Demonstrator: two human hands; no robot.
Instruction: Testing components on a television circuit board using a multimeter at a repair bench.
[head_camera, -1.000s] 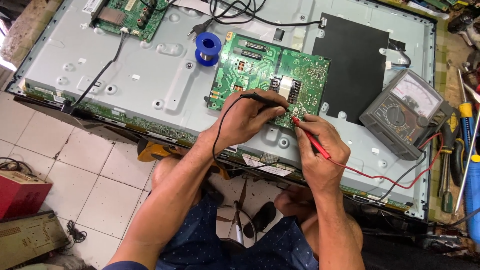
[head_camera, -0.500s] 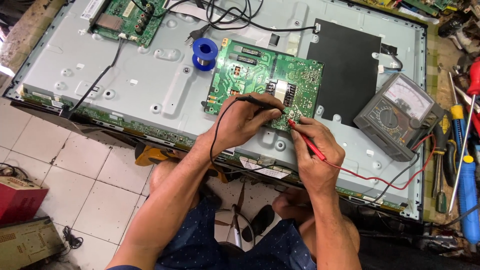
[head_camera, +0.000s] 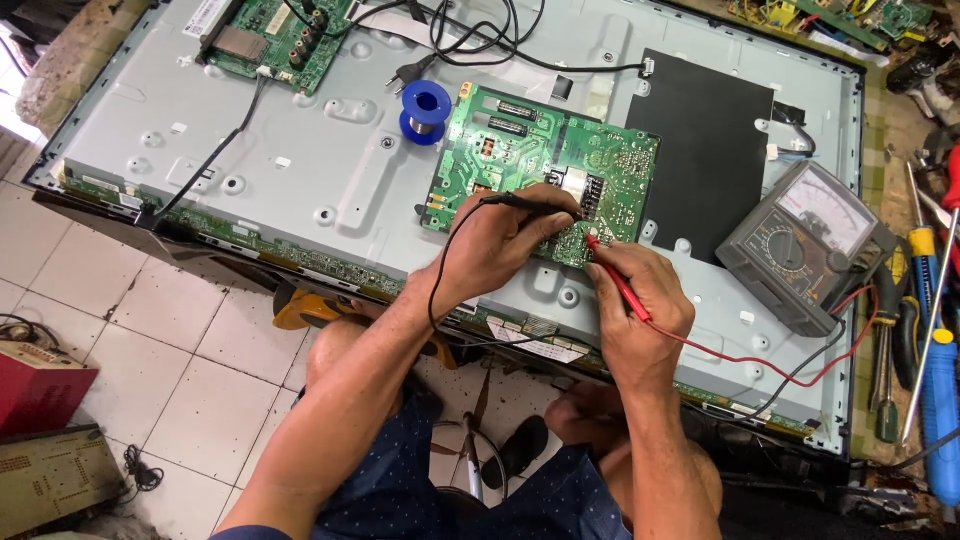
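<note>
Green circuit board lying on grey metal back panel, directly under both hands. Left hand pinching black probe; right hand pinching red probe, tips on board. Probing under way; steady contact needed next. Right of right hand, analog multimeter. Tiled floor below.

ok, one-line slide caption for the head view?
Left hand and right hand press black probe and red probe onto green board beside meter.
</note>
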